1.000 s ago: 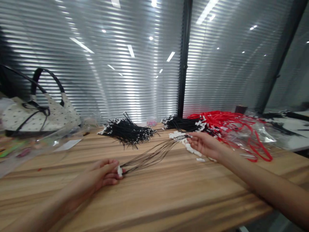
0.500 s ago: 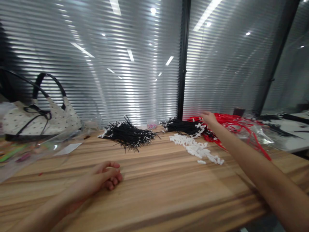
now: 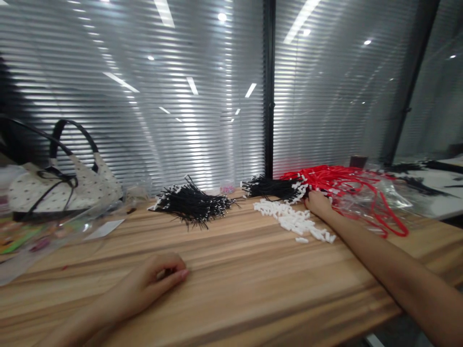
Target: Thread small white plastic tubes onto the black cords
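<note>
My left hand [image 3: 164, 279] rests on the wooden table, its fingers curled and the thumb tip meeting the index finger; nothing shows in it. Further off, my right hand [image 3: 318, 203] reaches down at the near edge of a heap of red cords [image 3: 347, 176] with white ends. Its fingertips are hidden, so I cannot tell whether they grip a cord. Just left of that hand lies a bundle of black cords [image 3: 269, 188] with white tips. Small white plastic pieces [image 3: 289, 218] are scattered in front of the bundle.
Another black cord bundle [image 3: 193, 205] lies left of centre. A dotted handbag [image 3: 65, 190] and clear plastic packaging [image 3: 72, 226] occupy the left side. A small clear box with pink contents [image 3: 227, 187] stands by the blinds [image 3: 202, 120]. Clear bags [image 3: 392, 195] lie at the right.
My right hand has come down and nearer, from above the red cords to their near edge. The left hand has turned, its thumb and index finger now together. Some red cords have shifted.
</note>
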Motion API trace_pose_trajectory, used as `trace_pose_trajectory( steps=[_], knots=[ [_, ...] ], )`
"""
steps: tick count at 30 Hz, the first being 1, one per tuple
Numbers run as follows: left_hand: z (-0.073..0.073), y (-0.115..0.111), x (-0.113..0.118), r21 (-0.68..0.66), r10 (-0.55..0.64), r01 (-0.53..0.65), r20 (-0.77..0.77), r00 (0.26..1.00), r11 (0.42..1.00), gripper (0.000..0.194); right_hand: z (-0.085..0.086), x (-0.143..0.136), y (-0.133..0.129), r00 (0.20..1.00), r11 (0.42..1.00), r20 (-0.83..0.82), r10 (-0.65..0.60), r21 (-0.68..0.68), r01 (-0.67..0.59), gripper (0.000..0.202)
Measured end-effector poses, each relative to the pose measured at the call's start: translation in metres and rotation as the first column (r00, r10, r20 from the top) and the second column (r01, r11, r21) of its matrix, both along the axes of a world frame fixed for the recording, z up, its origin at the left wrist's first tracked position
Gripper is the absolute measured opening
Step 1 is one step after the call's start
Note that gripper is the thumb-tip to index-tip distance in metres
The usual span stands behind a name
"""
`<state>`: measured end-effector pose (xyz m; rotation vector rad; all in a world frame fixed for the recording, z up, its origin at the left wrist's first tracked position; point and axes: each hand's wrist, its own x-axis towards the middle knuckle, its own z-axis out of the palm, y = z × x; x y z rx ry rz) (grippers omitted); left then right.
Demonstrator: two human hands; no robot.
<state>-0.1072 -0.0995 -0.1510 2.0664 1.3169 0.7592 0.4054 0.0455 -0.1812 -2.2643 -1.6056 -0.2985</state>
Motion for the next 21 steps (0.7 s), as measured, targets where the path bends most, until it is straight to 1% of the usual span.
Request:
trace_pose_trajectory(
  steps=[1,2,3,4,5,7,10,13,16,18,19,21],
  knots=[
    [-0.001,0.003,-0.002,0.06,-0.015,0.02,-0.082,0.997,0.998,0.022,0.0,-0.001,0.0,1.0,1.0,0.017,-0.006,-0.007,0.006,0.036],
    [-0.003,0.007,-0.005,0.122,0.003,0.015,-0.14,0.99,0.992,0.022,0.0,-0.001,0.0,1.0,1.0,0.029,-0.01,-0.012,0.011,0.034],
    [-0.006,0.011,-0.008,0.175,0.035,-0.002,-0.183,0.982,0.984,0.027,0.0,-0.001,0.0,0.999,1.0,0.038,-0.014,-0.014,0.014,0.033],
    [-0.009,0.014,-0.01,0.197,0.077,-0.033,-0.219,0.973,0.98,0.035,0.0,-0.001,-0.001,0.999,1.0,0.045,-0.014,-0.014,0.015,0.032],
    [-0.011,0.017,-0.012,0.196,0.103,-0.052,-0.26,0.96,0.979,0.044,0.0,-0.001,-0.001,0.999,1.0,0.049,-0.012,-0.014,0.013,0.031],
    [-0.014,0.02,-0.013,0.16,0.106,-0.052,-0.352,0.93,0.986,0.057,0.0,0.0,-0.002,0.999,1.0,0.055,-0.003,-0.013,0.003,0.031],
    [-0.014,0.019,-0.01,0.117,0.068,-0.018,-0.443,0.894,0.993,0.063,0.0,0.001,-0.001,0.998,1.0,0.056,-0.003,-0.019,0.004,0.03],
    [-0.014,0.018,-0.008,0.122,0.051,0.009,-0.477,0.877,0.992,0.062,-0.001,0.002,0.001,0.999,1.0,0.046,-0.012,-0.026,0.013,0.033],
    [-0.02,0.021,-0.009,0.192,0.077,0.024,-0.5,0.863,0.981,0.06,-0.002,0.002,0.001,1.0,1.0,0.028,-0.008,-0.019,0.009,0.033],
    [-0.025,0.023,-0.008,0.28,0.11,0.023,-0.452,0.885,0.96,0.056,-0.002,0.001,0.0,1.0,1.0,0.008,-0.012,-0.002,0.012,0.033],
    [-0.027,0.024,-0.007,0.32,0.114,0.024,-0.403,0.908,0.947,0.052,-0.001,0.0,-0.001,1.0,1.0,-0.006,-0.016,0.008,0.016,0.038],
    [-0.028,0.024,-0.001,0.362,0.079,0.034,-0.293,0.953,0.932,0.044,0.0,-0.002,-0.002,0.999,0.999,-0.038,-0.026,0.028,0.027,0.049]
  ],
)
